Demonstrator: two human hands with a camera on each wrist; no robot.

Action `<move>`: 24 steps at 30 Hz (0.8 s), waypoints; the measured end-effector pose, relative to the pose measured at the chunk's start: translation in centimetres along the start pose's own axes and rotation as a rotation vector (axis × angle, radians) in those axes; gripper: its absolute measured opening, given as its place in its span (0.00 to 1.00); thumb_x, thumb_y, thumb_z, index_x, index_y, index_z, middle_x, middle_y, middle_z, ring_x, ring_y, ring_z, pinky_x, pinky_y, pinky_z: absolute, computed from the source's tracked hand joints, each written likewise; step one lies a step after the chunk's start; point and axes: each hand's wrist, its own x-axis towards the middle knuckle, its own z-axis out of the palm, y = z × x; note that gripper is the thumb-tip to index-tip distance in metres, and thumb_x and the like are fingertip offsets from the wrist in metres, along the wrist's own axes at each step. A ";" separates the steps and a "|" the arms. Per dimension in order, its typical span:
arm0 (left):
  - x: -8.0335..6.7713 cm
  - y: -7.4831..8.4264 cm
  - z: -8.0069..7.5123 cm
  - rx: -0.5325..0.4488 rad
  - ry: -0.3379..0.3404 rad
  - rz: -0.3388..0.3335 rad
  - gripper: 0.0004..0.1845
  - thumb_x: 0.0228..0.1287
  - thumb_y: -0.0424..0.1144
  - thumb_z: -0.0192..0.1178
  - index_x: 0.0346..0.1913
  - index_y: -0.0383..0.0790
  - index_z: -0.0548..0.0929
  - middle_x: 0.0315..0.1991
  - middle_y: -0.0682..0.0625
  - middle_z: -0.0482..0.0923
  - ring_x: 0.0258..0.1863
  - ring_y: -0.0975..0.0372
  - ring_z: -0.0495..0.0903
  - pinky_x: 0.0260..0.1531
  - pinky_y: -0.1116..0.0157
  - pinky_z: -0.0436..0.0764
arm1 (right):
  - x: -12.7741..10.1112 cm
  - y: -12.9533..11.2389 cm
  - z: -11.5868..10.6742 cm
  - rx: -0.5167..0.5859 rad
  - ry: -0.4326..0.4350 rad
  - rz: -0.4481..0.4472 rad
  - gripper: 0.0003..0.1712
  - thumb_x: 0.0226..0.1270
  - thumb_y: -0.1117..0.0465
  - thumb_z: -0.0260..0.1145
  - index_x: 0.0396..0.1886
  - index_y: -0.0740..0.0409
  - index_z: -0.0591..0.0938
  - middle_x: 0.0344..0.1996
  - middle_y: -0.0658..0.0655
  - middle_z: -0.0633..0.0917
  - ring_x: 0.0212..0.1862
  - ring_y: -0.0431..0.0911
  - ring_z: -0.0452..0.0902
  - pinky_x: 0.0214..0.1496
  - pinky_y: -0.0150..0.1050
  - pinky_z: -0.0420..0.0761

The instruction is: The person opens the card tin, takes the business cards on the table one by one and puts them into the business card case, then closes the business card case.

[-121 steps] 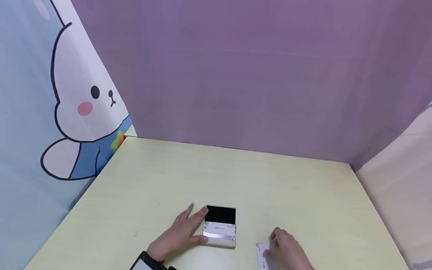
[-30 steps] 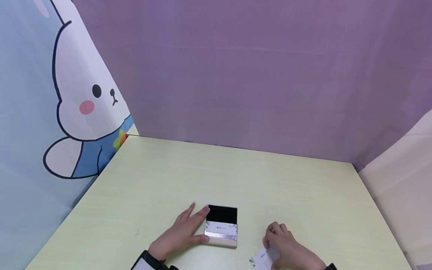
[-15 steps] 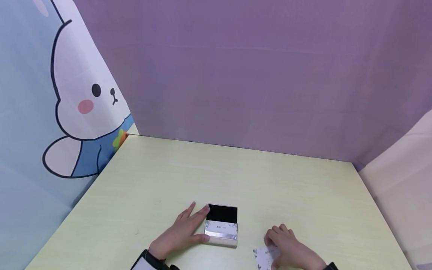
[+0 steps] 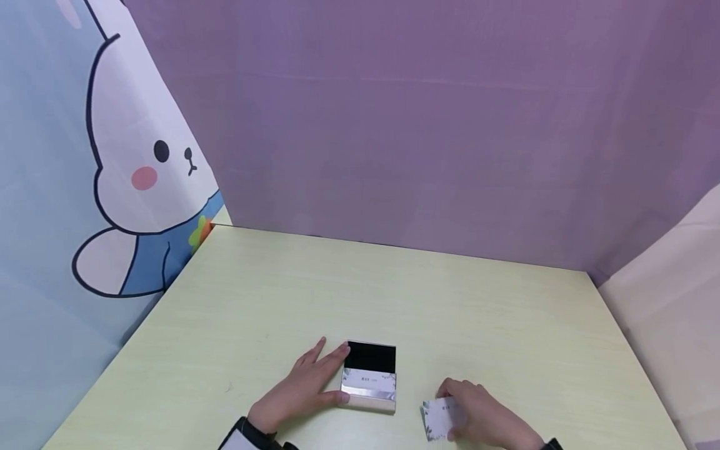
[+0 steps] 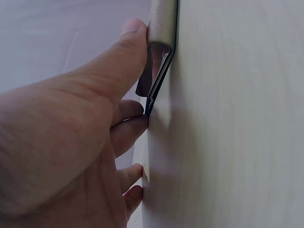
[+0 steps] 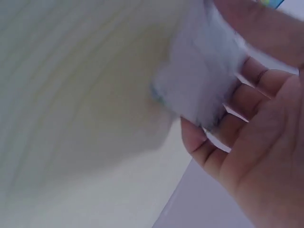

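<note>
A business card case [image 4: 370,357] lies on the table, with a black inner panel, a shiny metal strip and a beige edge. A white printed card [image 4: 368,379] sits in it. My left hand [image 4: 304,387] rests along its left side, fingers spread, thumb at the near corner and index fingertip at the far one. In the left wrist view the thumb touches the case's rounded beige edge [image 5: 162,23]. To the right, my right hand [image 4: 478,412] holds white business cards [image 4: 441,417] with leaf prints between thumb and fingers; they are blurred in the right wrist view.
The pale wooden table [image 4: 337,281] reaches back to a purple cloth [image 4: 394,125]. A blue curtain [image 4: 45,219] with a cartoon rabbit hangs at the left, a whitish cloth [image 4: 669,300] at the right.
The right hand has turned the cards from upright to slanted and then nearly level, and has brought them slightly away from me since half a second ago. The left hand and the case stay put.
</note>
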 end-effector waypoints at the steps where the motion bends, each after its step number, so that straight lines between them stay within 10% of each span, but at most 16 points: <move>1: 0.0 0.2 -0.2 0.003 -0.003 -0.002 0.50 0.45 0.74 0.51 0.70 0.66 0.43 0.71 0.71 0.39 0.72 0.58 0.26 0.67 0.45 0.40 | 0.1 -0.1 -0.1 0.009 -0.001 -0.007 0.26 0.44 0.53 0.73 0.43 0.32 0.72 0.36 0.33 0.75 0.37 0.33 0.68 0.37 0.32 0.71; 5: 0.1 -0.8 0.7 0.031 -0.003 0.011 0.50 0.45 0.75 0.50 0.71 0.65 0.42 0.72 0.70 0.38 0.72 0.57 0.26 0.67 0.45 0.36 | 0.8 -0.3 -0.5 0.051 0.023 -0.047 0.18 0.59 0.64 0.62 0.47 0.40 0.75 0.39 0.37 0.78 0.39 0.33 0.71 0.40 0.36 0.77; 9: 0.7 -4.8 4.9 0.086 0.033 0.066 0.52 0.44 0.76 0.49 0.71 0.62 0.42 0.72 0.67 0.38 0.72 0.54 0.26 0.65 0.53 0.18 | 1.9 1.1 0.6 0.068 0.109 -0.046 0.21 0.63 0.69 0.55 0.50 0.40 0.73 0.43 0.40 0.79 0.40 0.34 0.73 0.43 0.35 0.79; 16: 1.8 -11.5 11.4 0.217 0.073 0.119 0.56 0.42 0.78 0.48 0.72 0.59 0.42 0.73 0.63 0.37 0.72 0.49 0.28 0.61 0.57 0.10 | 7.0 10.4 7.1 0.069 0.315 -0.125 0.28 0.60 0.71 0.57 0.53 0.34 0.71 0.46 0.38 0.78 0.43 0.35 0.75 0.40 0.39 0.80; 24: 1.6 -11.2 11.0 0.221 0.078 0.115 0.55 0.41 0.79 0.47 0.72 0.59 0.42 0.73 0.64 0.38 0.72 0.48 0.29 0.61 0.55 0.11 | 13.7 17.5 13.0 0.161 0.377 -0.214 0.30 0.61 0.68 0.60 0.58 0.34 0.68 0.47 0.40 0.78 0.43 0.41 0.76 0.38 0.40 0.79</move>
